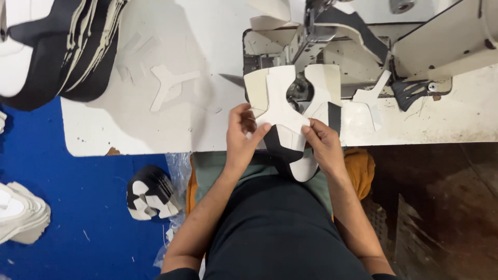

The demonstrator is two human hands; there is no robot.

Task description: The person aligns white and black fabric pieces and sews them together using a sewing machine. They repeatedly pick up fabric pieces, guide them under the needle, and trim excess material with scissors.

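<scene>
My left hand (pixel 242 136) and my right hand (pixel 323 142) both pinch a white and black shoe upper piece (pixel 284 111) at the front edge of the white sewing table (pixel 155 129). Fingertips of both hands press on the white panel where it meets the black part. The piece's lower end (pixel 299 166) hangs over my lap. Its top lies by the sewing machine's needle area (pixel 301 88). The sewing machine body (pixel 446 41) stretches to the right.
A stack of black and white cut pieces (pixel 67 46) lies at the table's far left. A loose white Y-shaped cutout (pixel 168 85) rests mid-table. On the blue floor sit a bundle of finished pieces (pixel 149 193) and a white pile (pixel 21 212).
</scene>
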